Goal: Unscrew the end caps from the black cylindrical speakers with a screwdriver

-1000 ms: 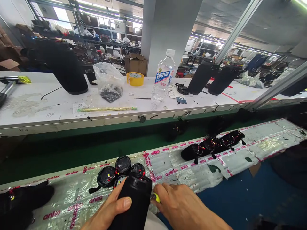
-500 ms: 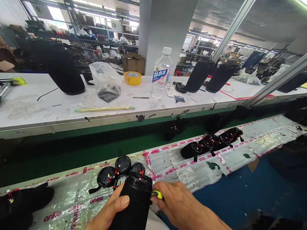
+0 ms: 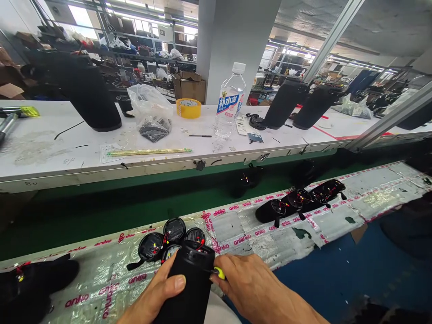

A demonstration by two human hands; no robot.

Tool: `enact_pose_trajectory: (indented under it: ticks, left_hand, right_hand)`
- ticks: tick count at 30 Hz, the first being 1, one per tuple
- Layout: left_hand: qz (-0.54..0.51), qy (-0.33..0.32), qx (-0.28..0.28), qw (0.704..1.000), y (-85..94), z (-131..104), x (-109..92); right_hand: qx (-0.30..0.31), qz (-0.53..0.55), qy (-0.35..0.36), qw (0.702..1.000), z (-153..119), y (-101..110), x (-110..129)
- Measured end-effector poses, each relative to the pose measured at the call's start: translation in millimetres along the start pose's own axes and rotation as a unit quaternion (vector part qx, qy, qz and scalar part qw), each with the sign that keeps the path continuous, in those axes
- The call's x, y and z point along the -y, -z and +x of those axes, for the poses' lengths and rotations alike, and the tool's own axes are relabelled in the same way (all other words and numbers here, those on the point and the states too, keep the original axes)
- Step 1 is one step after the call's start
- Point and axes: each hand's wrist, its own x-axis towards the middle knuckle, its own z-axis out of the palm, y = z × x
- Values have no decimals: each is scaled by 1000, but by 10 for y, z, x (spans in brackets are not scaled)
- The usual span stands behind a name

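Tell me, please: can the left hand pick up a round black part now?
Probably not without letting go: the left hand grips the black cylinder, though the round black parts lie just beyond it.

The left grip (image 3: 157,290) holds a black cylinder (image 3: 191,292); the right grip (image 3: 249,281), a yellow-handled tool (image 3: 220,272) at its side.

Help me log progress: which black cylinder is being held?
The bottom-centre black cylinder, held by the left hand; the other cylinders stand or lie unheld.

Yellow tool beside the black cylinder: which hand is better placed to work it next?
Probably the right hand: it holds the yellow tool at the cylinder's upper side, while the left hand grips the black cylinder.
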Motion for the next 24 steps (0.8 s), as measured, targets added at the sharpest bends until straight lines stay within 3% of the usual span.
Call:
enact_pose_trajectory:
  ticks: [7, 17, 20, 24]
  left_hand:
    - [47, -31, -6, 998, -50, -30, -63]
    - [168, -60, -82, 981, -59, -98, -93]
    - [136, -44, -73, 987, -17, -68, -39]
    - [41, -8, -20, 999, 9, -16, 61]
  right_hand:
    - [-21, -55, -2, 998, -17, -45, 42]
    - [146, -110, 40, 982, 72, 272, 69]
    - [131, -93, 42, 986, 50, 204, 34]
    - [47, 68, -34, 996, -4, 58, -24]
